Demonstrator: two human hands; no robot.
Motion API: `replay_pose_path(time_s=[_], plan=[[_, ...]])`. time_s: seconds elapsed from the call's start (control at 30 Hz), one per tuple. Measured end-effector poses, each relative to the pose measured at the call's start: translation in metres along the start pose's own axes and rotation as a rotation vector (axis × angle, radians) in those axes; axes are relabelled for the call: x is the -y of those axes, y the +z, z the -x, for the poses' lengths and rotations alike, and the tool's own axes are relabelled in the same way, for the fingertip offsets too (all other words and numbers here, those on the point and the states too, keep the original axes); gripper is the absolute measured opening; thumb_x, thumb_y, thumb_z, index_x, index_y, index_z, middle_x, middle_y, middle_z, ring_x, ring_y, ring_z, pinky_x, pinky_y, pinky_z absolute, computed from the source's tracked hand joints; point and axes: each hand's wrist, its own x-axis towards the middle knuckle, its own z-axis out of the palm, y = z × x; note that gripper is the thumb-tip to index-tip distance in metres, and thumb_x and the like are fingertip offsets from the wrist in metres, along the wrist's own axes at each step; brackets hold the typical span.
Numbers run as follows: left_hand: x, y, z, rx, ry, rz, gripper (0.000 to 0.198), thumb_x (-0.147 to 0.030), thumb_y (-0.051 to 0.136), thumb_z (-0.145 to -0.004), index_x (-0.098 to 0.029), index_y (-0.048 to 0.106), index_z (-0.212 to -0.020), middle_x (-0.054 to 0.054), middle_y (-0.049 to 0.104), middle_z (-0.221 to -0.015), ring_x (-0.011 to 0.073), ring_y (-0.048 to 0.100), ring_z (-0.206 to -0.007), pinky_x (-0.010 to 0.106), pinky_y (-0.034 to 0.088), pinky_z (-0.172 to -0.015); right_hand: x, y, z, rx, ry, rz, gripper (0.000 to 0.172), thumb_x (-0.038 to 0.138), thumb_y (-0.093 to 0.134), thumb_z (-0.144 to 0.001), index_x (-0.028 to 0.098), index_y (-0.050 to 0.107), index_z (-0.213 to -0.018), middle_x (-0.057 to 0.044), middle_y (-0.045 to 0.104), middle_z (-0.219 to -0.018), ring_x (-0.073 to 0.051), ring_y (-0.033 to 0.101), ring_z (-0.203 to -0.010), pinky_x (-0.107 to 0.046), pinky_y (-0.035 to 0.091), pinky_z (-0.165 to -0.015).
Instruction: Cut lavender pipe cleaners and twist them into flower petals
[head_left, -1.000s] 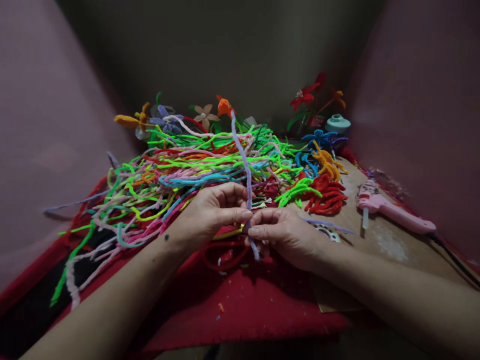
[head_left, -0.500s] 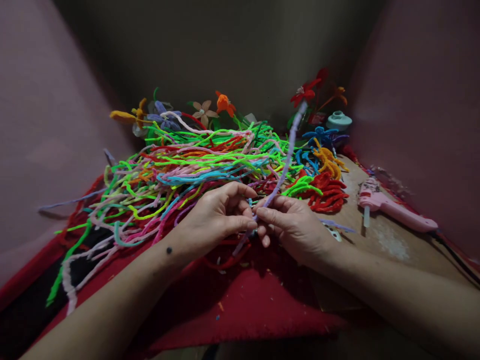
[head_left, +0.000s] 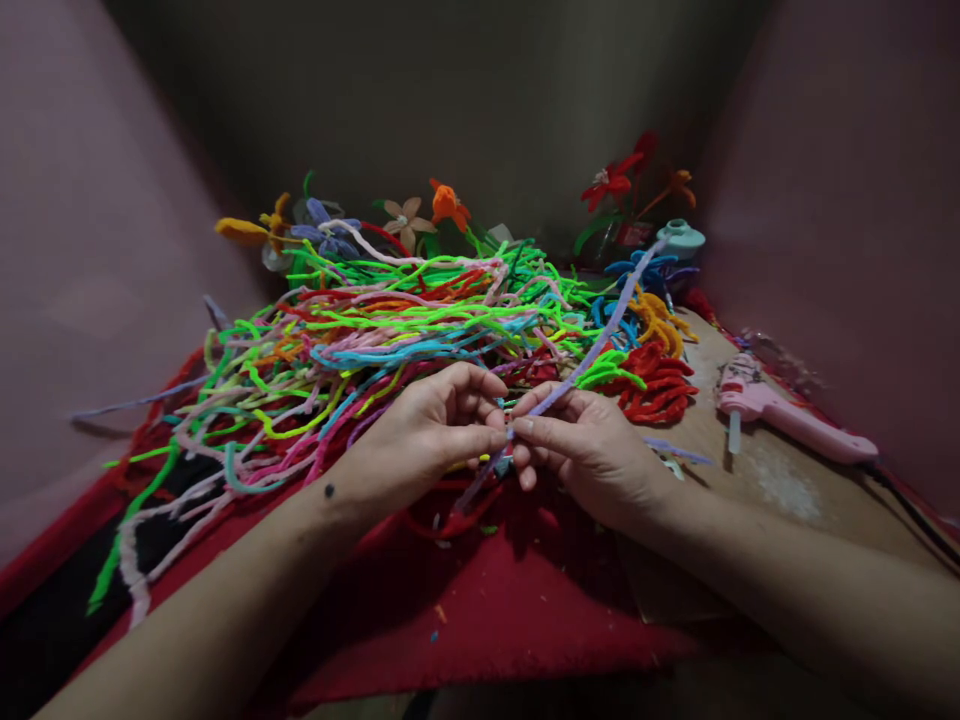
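The left hand [head_left: 442,425] and right hand [head_left: 581,440] pinch the purple stem [head_left: 615,319], fingertips nearly meeting, in front of the pile [head_left: 427,318] on the tabletop [head_left: 840,515]. A light, close grip probably suits it best, its long upper end held clear of the pile.

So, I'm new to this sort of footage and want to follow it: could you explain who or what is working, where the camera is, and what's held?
There is no machine: a person works with two bare hands. The camera sits on their head, looking forward and down. The right hand pinches a long, fuzzy lilac stem; the left hand has its fingertips beside it, though whether they grip it is hard to tell. Beyond the hands lies a heap of multicoloured fuzzy stems, with a fuzzy orange flower behind it. At right, a pink plastic glue gun rests on a brown board.
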Motion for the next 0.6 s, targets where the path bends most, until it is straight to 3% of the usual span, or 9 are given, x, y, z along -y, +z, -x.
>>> replay_pose_path(time_s=[0.23,0.33,0.43,0.6], plan=[[0.001,0.003,0.0,-0.012,0.004,0.026,0.027,-0.019,0.065,-0.076,-0.019,0.046,-0.095,-0.003,0.061,-0.073,0.0146,0.065,-0.069,0.026,0.048,-0.064,0.0,-0.002,-0.002,0.04,-0.003,-0.019,0.015,0.017,0.073,-0.066,0.013,0.061,-0.075,0.0,0.064,-0.064,-0.01,0.06,-0.052,-0.019,0.051,-0.043],[-0.003,-0.002,0.0,-0.05,0.009,-0.059,0.025,-0.024,0.064,-0.076,-0.019,0.048,-0.095,-0.003,0.059,-0.072,0.0119,0.06,-0.065,0.022,0.045,-0.058,0.001,-0.005,-0.003,0.008,-0.011,0.009,0.016,0.017,0.073,-0.066,0.014,0.06,-0.076,0.001,0.062,-0.059,-0.01,0.059,-0.051,-0.02,0.051,-0.043],[-0.009,-0.014,0.002,-0.017,0.0,-0.319,0.018,-0.031,0.059,-0.078,-0.018,0.053,-0.088,-0.002,0.058,-0.073,0.0106,0.053,-0.062,0.02,0.041,-0.053,0.004,-0.007,-0.005,-0.022,-0.041,0.032,0.017,0.017,0.071,-0.068,0.014,0.059,-0.078,0.001,0.062,-0.059,-0.011,0.06,-0.051,-0.021,0.051,-0.043],[-0.006,-0.027,0.003,0.209,0.034,-0.985,0.01,-0.02,0.055,-0.071,-0.021,0.059,-0.081,0.0,0.06,-0.078,0.0148,0.052,-0.068,0.023,0.038,-0.058,0.012,-0.01,-0.008,-0.064,-0.124,0.059,0.019,0.017,0.074,-0.066,0.014,0.058,-0.076,0.001,0.06,-0.062,-0.01,0.058,-0.05,-0.02,0.049,-0.041]])
